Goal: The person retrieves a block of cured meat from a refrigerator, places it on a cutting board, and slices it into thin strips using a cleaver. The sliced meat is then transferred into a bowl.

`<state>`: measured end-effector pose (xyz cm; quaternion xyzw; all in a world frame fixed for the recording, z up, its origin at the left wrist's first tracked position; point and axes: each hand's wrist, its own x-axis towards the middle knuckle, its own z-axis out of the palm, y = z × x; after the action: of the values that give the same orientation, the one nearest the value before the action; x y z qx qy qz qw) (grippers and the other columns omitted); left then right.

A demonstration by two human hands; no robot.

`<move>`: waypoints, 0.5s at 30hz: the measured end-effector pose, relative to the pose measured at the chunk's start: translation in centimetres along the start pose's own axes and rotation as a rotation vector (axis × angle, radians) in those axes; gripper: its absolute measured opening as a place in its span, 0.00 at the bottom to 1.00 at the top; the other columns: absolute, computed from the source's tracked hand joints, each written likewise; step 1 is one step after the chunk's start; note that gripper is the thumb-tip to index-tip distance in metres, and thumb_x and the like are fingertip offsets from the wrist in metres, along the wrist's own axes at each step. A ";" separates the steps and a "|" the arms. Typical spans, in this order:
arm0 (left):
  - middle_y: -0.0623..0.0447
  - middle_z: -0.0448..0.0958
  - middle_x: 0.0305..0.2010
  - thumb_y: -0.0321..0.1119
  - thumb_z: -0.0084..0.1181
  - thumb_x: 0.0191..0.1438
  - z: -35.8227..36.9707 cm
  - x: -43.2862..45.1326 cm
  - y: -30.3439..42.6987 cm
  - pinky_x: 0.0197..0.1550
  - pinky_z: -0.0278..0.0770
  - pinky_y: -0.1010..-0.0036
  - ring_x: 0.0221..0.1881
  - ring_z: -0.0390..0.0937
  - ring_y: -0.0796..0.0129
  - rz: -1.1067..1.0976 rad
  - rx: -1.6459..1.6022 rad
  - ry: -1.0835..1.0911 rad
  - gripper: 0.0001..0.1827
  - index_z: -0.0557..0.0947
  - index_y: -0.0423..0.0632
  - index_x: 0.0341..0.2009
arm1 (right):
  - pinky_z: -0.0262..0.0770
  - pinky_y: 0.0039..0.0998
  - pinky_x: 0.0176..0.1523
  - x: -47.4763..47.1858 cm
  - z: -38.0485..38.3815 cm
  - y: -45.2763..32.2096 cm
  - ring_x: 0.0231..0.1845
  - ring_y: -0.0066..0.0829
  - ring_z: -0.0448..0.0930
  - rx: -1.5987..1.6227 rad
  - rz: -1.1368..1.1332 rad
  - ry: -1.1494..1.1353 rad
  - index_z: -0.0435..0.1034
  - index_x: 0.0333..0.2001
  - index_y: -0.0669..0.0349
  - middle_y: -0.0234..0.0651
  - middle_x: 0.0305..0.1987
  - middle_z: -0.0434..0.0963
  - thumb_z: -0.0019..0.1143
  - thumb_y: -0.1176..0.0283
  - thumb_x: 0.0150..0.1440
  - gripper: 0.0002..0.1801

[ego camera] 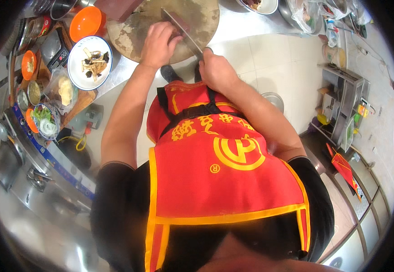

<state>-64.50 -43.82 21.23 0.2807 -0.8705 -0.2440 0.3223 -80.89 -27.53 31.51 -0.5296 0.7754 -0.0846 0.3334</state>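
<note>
On a round, worn wooden chopping board (129,37), my right hand (218,70) grips the handle of a cleaver (192,44). Its blade is seen nearly edge-on, slanting up to the left. A small reddish-brown block of food (182,23) shows just beyond the blade. My left hand (159,42) is on the near left side of the blade, its fingers curled down at the block and its thumb close to the steel. The fingertips are largely hidden. A larger reddish-brown slab (119,8) lies at the board's far left, cut off by the picture's edge.
Left of the board are an orange bowl (85,23), a white plate (78,75) of sliced mushrooms, a digital scale (58,58) and a bowl of greens and onion (47,124). Another bowl (268,7) and plastic bags (307,17) stand at the far right.
</note>
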 end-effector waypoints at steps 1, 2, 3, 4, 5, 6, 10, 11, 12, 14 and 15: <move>0.47 0.82 0.57 0.35 0.74 0.59 0.0 -0.1 -0.2 0.64 0.78 0.54 0.61 0.77 0.43 0.006 -0.002 -0.008 0.16 0.86 0.47 0.49 | 0.83 0.62 0.47 -0.2 -0.3 -0.3 0.40 0.68 0.86 -0.011 -0.017 0.010 0.70 0.48 0.70 0.64 0.35 0.84 0.56 0.71 0.67 0.12; 0.47 0.82 0.58 0.35 0.74 0.58 0.0 -0.1 -0.3 0.64 0.78 0.54 0.61 0.77 0.43 0.013 -0.004 -0.017 0.16 0.86 0.47 0.49 | 0.84 0.61 0.46 -0.4 -0.6 -0.6 0.40 0.67 0.87 -0.022 -0.034 0.019 0.71 0.48 0.69 0.64 0.35 0.85 0.55 0.73 0.65 0.12; 0.47 0.82 0.57 0.35 0.75 0.58 0.1 -0.2 -0.4 0.64 0.78 0.54 0.61 0.77 0.43 0.013 -0.007 -0.017 0.17 0.86 0.47 0.49 | 0.84 0.61 0.46 -0.6 -0.9 -0.8 0.39 0.67 0.87 -0.031 -0.020 0.015 0.71 0.48 0.69 0.63 0.35 0.85 0.55 0.72 0.66 0.12; 0.47 0.82 0.57 0.35 0.75 0.57 0.2 -0.2 -0.5 0.64 0.78 0.54 0.61 0.77 0.43 0.012 -0.010 -0.017 0.17 0.86 0.47 0.49 | 0.84 0.62 0.47 -0.8 -1.3 -1.0 0.39 0.68 0.87 -0.039 -0.006 0.011 0.71 0.48 0.69 0.63 0.35 0.85 0.55 0.72 0.66 0.12; 0.47 0.82 0.57 0.35 0.76 0.57 0.3 -0.3 -0.7 0.64 0.78 0.53 0.61 0.77 0.43 0.011 -0.013 -0.017 0.18 0.85 0.47 0.49 | 0.84 0.62 0.47 -1.1 -1.7 -1.2 0.39 0.68 0.87 -0.048 0.008 0.007 0.71 0.48 0.68 0.63 0.35 0.85 0.54 0.71 0.67 0.12; 0.47 0.82 0.57 0.35 0.76 0.57 0.2 -0.3 -0.5 0.64 0.78 0.53 0.61 0.77 0.43 0.007 -0.017 -0.010 0.18 0.85 0.47 0.49 | 0.83 0.62 0.47 -1.5 -2.1 -1.4 0.39 0.68 0.87 -0.051 0.009 0.012 0.71 0.48 0.68 0.63 0.35 0.85 0.54 0.71 0.67 0.11; 0.47 0.82 0.55 0.34 0.77 0.56 0.0 -0.2 0.0 0.63 0.78 0.53 0.60 0.77 0.43 -0.006 -0.026 0.024 0.19 0.85 0.46 0.50 | 0.83 0.62 0.47 -2.2 -2.8 -1.6 0.39 0.67 0.87 -0.063 0.010 0.027 0.71 0.48 0.67 0.62 0.35 0.85 0.54 0.70 0.68 0.11; 0.47 0.82 0.55 0.34 0.77 0.55 -0.1 -0.1 0.0 0.63 0.78 0.53 0.60 0.77 0.43 -0.007 -0.026 0.034 0.19 0.85 0.46 0.50 | 0.84 0.62 0.47 -2.2 -2.8 -1.5 0.39 0.67 0.87 -0.065 0.010 0.030 0.71 0.48 0.67 0.62 0.34 0.85 0.54 0.70 0.68 0.11; 0.47 0.82 0.55 0.34 0.77 0.55 -0.1 -0.1 0.0 0.62 0.78 0.53 0.60 0.77 0.43 0.005 -0.022 0.024 0.19 0.85 0.46 0.50 | 0.84 0.62 0.47 -2.1 -2.7 -1.4 0.39 0.66 0.87 -0.062 0.003 0.026 0.71 0.48 0.67 0.62 0.34 0.85 0.54 0.70 0.68 0.11; 0.47 0.82 0.55 0.34 0.77 0.55 -0.1 -0.1 -0.2 0.62 0.78 0.53 0.60 0.77 0.43 0.030 -0.014 0.005 0.19 0.85 0.47 0.50 | 0.84 0.62 0.47 -1.8 -2.3 -1.0 0.39 0.65 0.88 -0.056 -0.012 0.018 0.71 0.48 0.67 0.62 0.34 0.85 0.55 0.70 0.68 0.11; 0.46 0.82 0.55 0.34 0.77 0.55 -0.1 0.0 -0.2 0.62 0.78 0.53 0.61 0.77 0.43 0.026 -0.021 0.004 0.19 0.85 0.47 0.49 | 0.84 0.61 0.47 -1.8 -2.1 -1.0 0.39 0.65 0.88 -0.060 -0.004 0.016 0.71 0.48 0.67 0.61 0.34 0.85 0.55 0.70 0.67 0.11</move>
<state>-64.32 -43.95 21.19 0.2663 -0.8709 -0.2482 0.3303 -81.02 -26.89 34.38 -0.5402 0.7792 -0.0661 0.3109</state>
